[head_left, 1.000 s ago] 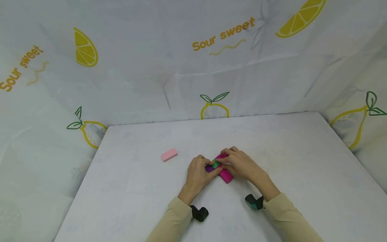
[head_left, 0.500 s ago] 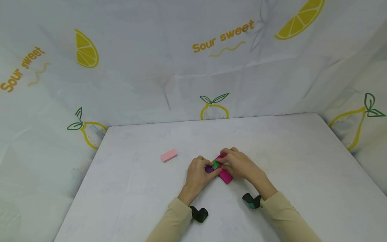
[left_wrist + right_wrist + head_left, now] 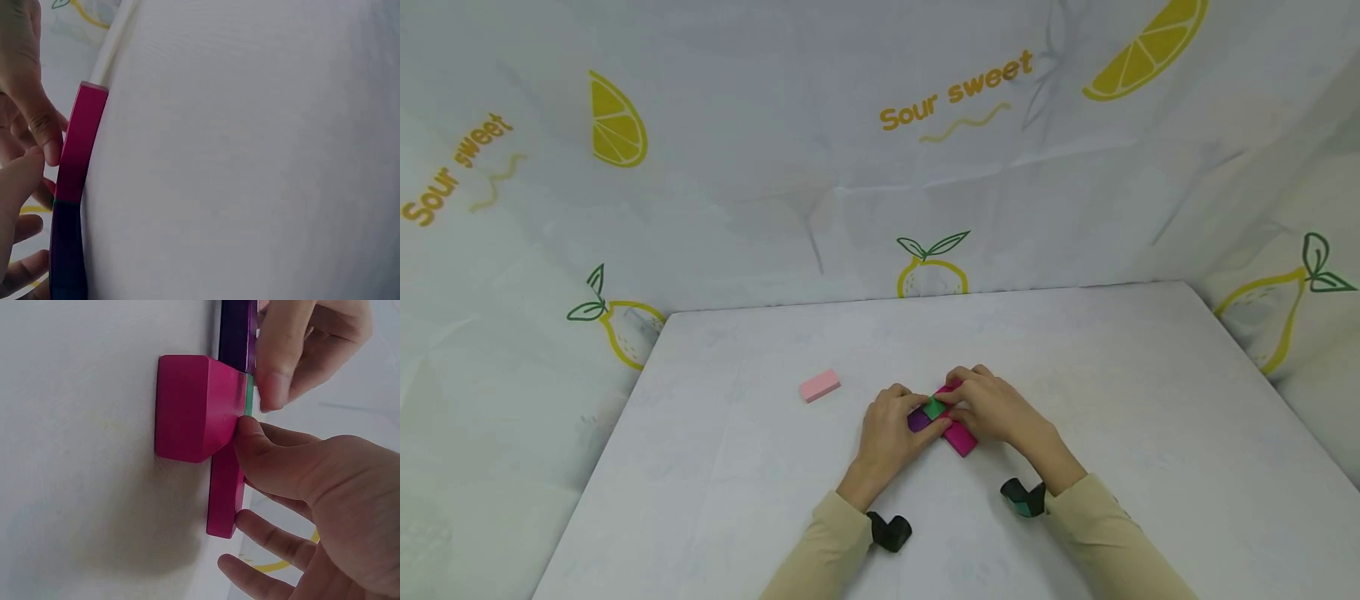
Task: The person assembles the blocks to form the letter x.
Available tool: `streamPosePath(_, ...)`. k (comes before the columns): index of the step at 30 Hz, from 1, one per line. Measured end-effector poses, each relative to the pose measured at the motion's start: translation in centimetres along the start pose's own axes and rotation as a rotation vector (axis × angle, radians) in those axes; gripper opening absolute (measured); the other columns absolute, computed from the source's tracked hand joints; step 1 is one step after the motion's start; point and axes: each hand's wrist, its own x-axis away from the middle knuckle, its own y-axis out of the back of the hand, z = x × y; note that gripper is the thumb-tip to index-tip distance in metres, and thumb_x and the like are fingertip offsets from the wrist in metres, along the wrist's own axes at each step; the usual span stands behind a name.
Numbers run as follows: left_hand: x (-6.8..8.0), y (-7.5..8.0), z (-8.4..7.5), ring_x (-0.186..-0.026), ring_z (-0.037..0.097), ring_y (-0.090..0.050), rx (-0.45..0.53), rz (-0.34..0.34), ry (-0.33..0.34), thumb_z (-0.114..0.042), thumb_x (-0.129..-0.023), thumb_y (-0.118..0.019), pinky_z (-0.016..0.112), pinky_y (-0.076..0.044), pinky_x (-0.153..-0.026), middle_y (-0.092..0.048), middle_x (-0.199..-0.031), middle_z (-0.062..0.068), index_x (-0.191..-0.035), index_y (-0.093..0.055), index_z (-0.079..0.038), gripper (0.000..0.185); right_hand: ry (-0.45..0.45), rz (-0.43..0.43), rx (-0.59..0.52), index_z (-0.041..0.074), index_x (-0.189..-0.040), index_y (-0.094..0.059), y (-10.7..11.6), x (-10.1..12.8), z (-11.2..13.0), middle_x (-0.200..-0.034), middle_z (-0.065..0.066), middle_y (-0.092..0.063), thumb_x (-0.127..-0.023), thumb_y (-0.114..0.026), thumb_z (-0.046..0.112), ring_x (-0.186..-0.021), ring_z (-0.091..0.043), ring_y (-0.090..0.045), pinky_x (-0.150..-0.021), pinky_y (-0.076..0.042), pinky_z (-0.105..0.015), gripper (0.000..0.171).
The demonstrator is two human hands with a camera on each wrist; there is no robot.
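Observation:
Several coloured blocks lie close together on the table in the head view. A small green block [image 3: 933,408] is in the middle, with a purple block [image 3: 917,420] on its left. One magenta block [image 3: 960,439] extends toward the near side; another magenta block [image 3: 225,494] runs away behind it in the right wrist view. My left hand [image 3: 886,432] pinches around the green block, its thumb by the near magenta block. From the other side, my right hand [image 3: 996,406] has its thumb and index finger at the green block too, covering part of the far magenta block. The fingertips of both hands nearly meet.
A pale pink block [image 3: 820,386] lies by itself to the left of the hands. The white table [image 3: 715,467] ends at a back wall of lemon-printed cloth [image 3: 760,242]. Black wrist devices [image 3: 890,532] are worn beneath both sleeves.
The purple block has shifted very slightly left, and a little more of the green block's top shows. The right forearm has drawn slightly left; both hands stay around the blocks.

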Motion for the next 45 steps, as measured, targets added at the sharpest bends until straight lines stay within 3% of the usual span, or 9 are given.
streamPosePath(6,0.0,2.3,1.4,-0.11,0.028,-0.064,0.077,0.068,0.022,-0.03,-0.091,-0.076,0.044,-0.053,-0.09,-0.069,-0.121,0.011,-0.133,-0.067,-0.01,0.047,-0.018,0.015,-0.018,0.012,-0.119,-0.077,0.1,0.0,0.1,-0.124,-0.012,-0.067,-0.09,-0.078,0.011,-0.11,-0.032,-0.059,-0.089,-0.056,-0.048,0.03)
streamPosePath(9,-0.3,3.8,2.7,-0.118,0.033,-0.062,0.065,0.06,0.029,-0.026,-0.09,-0.076,0.049,-0.052,-0.096,-0.067,-0.129,0.013,-0.137,-0.062,-0.009,0.051,-0.023,0.02,-0.025,0.013,-0.12,-0.077,0.2,0.0,0.0,-0.124,-0.012,-0.067,-0.089,-0.078,0.012,-0.11,-0.031,-0.059,-0.089,-0.056,-0.048,0.03)
streamPosePath(15,-1.0,6.8,6.0,-0.117,0.036,-0.061,-0.057,0.018,0.055,-0.024,-0.087,-0.079,0.052,-0.049,-0.091,-0.066,-0.129,0.016,-0.135,-0.063,-0.009,0.054,-0.024,0.026,-0.04,0.012,-0.121,-0.076,0.2,0.0,0.1,-0.125,-0.012,-0.066,-0.09,-0.077,0.012,-0.112,-0.031,-0.058,-0.09,-0.055,-0.047,0.031)
streamPosePath(22,-1.7,9.3,9.6,-0.124,0.041,-0.057,-0.095,0.057,0.162,-0.026,-0.086,-0.078,0.059,-0.046,-0.093,-0.064,-0.134,0.017,-0.136,-0.063,-0.01,0.055,-0.027,0.028,-0.04,0.012,-0.123,-0.075,0.1,0.0,-0.1,-0.126,-0.013,-0.066,-0.09,-0.077,0.011,-0.114,-0.033,-0.058,-0.092,-0.055,-0.049,0.032)
streamPosePath(32,-1.7,10.3,12.9,-0.131,0.043,-0.053,-0.15,0.163,0.245,-0.032,-0.089,-0.073,0.065,-0.043,-0.1,-0.06,-0.141,0.019,-0.14,-0.06,-0.009,0.057,-0.032,0.027,-0.04,0.012,-0.123,-0.075,0.2,0.2,0.2,-0.127,-0.013,-0.066,-0.091,-0.076,0.011,-0.114,-0.032,-0.058,-0.09,-0.055,-0.048,0.033)
streamPosePath(38,-1.8,10.2,13.0,-0.127,0.043,-0.057,-0.105,0.211,0.191,-0.034,-0.092,-0.072,0.064,-0.045,-0.102,-0.064,-0.136,0.02,-0.134,-0.065,-0.005,0.052,-0.024,0.02,-0.037,0.012,-0.123,-0.075,0.3,0.2,0.1,-0.127,-0.014,-0.066,-0.091,-0.076,0.011,-0.114,-0.033,-0.058,-0.09,-0.055,-0.049,0.033)
streamPosePath(45,-2.1,9.9,12.7,-0.103,0.029,-0.061,-0.038,0.265,0.167,-0.028,-0.087,-0.079,0.044,-0.051,-0.088,-0.068,-0.12,0.016,-0.125,-0.07,-0.002,0.046,-0.033,0.025,-0.039,0.013,-0.124,-0.075,0.2,0.2,0.1,-0.128,-0.013,-0.066,-0.091,-0.076,0.011,-0.115,-0.033,-0.058,-0.09,-0.055,-0.05,0.033)
